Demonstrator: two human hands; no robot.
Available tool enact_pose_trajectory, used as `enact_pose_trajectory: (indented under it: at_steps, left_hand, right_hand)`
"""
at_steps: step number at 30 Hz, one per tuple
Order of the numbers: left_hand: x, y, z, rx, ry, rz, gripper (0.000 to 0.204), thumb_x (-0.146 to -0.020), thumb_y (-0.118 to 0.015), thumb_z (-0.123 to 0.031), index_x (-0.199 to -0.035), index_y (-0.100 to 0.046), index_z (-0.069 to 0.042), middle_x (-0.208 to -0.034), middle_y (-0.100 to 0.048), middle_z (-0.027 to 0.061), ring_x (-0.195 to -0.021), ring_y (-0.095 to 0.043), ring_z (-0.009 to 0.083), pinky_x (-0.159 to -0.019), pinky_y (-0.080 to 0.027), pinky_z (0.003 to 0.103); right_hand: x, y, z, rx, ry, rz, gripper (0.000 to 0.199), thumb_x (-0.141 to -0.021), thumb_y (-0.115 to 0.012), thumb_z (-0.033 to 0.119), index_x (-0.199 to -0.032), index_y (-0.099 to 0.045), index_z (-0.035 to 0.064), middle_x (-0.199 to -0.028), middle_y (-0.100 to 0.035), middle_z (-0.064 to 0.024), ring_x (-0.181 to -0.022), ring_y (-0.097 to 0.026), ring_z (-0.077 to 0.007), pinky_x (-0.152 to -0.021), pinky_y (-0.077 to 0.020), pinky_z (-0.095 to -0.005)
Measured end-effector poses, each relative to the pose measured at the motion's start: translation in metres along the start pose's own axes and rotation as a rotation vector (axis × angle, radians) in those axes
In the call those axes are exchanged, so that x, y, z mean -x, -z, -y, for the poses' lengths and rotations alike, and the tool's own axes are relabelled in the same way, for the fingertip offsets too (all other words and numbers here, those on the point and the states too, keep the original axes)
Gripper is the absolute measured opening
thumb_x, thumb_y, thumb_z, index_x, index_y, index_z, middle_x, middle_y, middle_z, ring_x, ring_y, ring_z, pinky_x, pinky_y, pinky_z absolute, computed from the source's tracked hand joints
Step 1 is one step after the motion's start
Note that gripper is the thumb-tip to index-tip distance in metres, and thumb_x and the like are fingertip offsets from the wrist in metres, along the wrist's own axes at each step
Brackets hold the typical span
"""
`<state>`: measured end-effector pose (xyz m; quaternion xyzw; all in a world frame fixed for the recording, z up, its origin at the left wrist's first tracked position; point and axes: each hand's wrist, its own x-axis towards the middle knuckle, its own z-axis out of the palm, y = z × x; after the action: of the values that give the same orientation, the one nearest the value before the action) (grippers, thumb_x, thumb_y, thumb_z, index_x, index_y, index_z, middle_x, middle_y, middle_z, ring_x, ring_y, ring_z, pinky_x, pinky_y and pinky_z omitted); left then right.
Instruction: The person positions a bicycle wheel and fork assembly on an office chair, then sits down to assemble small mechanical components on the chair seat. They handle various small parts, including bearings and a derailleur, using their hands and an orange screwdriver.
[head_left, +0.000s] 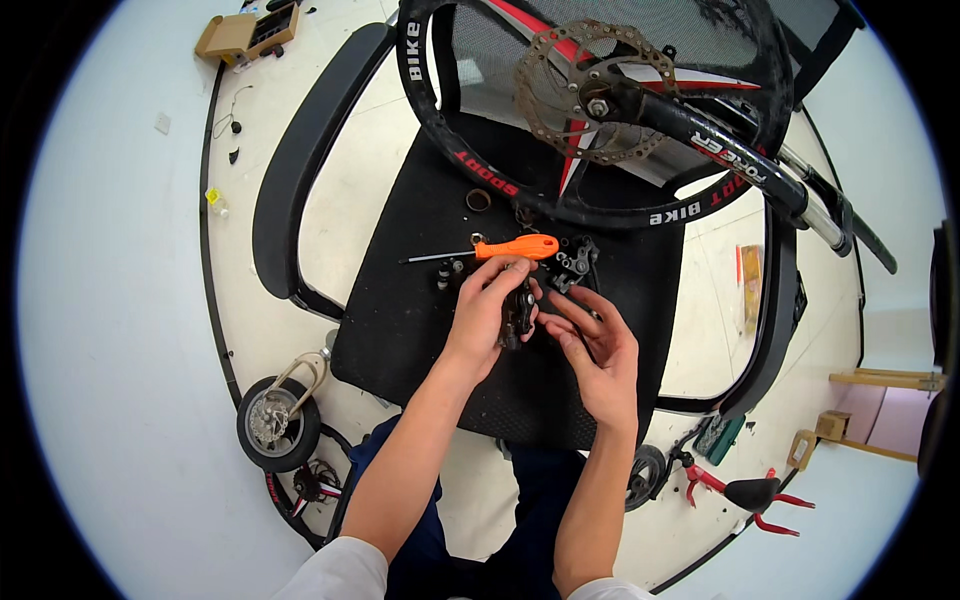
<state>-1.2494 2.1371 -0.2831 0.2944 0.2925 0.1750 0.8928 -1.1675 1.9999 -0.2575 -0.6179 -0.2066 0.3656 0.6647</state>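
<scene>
My left hand (484, 312) is closed around a small black bicycle part (519, 306), which looks like a brake caliper, above a black chair seat (390, 300). Just right of it is my right hand (600, 355), fingers apart and slightly curled, with nothing plainly held. Whether its fingertips touch the part cannot be made out. Beyond the left hand lies a screwdriver (515, 247) with an orange handle, its shaft pointing left. A silver-and-black metal part (575, 262) rests on the seat beyond my right fingers.
A bicycle wheel (425, 95) with a rusty brake disc (540, 75) and a black fork (720, 145) leans over the seat's far side. A round metal ring (478, 200) and small fittings (445, 275) lie nearby. Armrests (290, 160) flank the seat. A small wheel (278, 424) stands lower left.
</scene>
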Motion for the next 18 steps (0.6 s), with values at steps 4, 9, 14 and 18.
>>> enact_pose_trajectory:
  at_steps: [4,9,14,18]
  left_hand:
    - [0.001,0.006,-0.002,0.07,0.01,-0.013,0.022,-0.092,-0.057,-0.017,-0.11,-0.058,-0.004,-0.086,-0.058,0.0079,-0.065,-0.058,0.0137,-0.051,-0.045,0.027]
    - [0.001,0.006,-0.002,0.038,0.032,-0.001,0.023,-0.09,-0.058,-0.015,-0.11,-0.058,-0.004,-0.085,-0.059,0.008,-0.065,-0.058,0.014,-0.051,-0.045,0.027]
    - [0.002,-0.002,-0.001,-0.04,0.084,0.022,0.023,-0.089,-0.059,-0.015,-0.109,-0.058,-0.004,-0.085,-0.059,0.0081,-0.064,-0.058,0.0128,-0.05,-0.045,0.026]
    - [0.002,-0.002,0.002,-0.057,0.114,0.054,0.023,-0.089,-0.061,-0.013,-0.109,-0.059,-0.003,-0.084,-0.06,0.008,-0.063,-0.058,0.0116,-0.048,-0.045,0.026]
  right_hand:
    - [0.003,0.004,0.004,-0.103,0.025,0.068,0.041,-0.09,-0.056,-0.01,-0.13,-0.046,-0.0098,-0.129,-0.058,-0.0253,-0.119,-0.06,-0.0273,-0.101,-0.049,-0.0331]
    - [0.001,0.007,0.006,-0.399,-0.087,-0.03,0.029,-0.089,-0.062,-0.003,-0.117,-0.054,-0.0084,-0.105,-0.067,-0.0227,-0.102,-0.067,-0.0293,-0.088,-0.0555,-0.0321]
    - [-0.006,-0.004,-0.01,-0.181,-0.054,-0.139,0.013,-0.089,-0.066,0.0,-0.094,-0.054,-0.0001,-0.061,-0.056,-0.0016,-0.055,-0.059,-0.012,-0.052,-0.0479,-0.024]
    - [-0.012,-0.014,-0.007,-0.039,-0.165,-0.207,0.016,-0.091,-0.066,0.003,-0.091,-0.05,0.002,-0.054,-0.043,0.0051,-0.041,-0.035,-0.0029,-0.037,-0.0251,-0.0208]
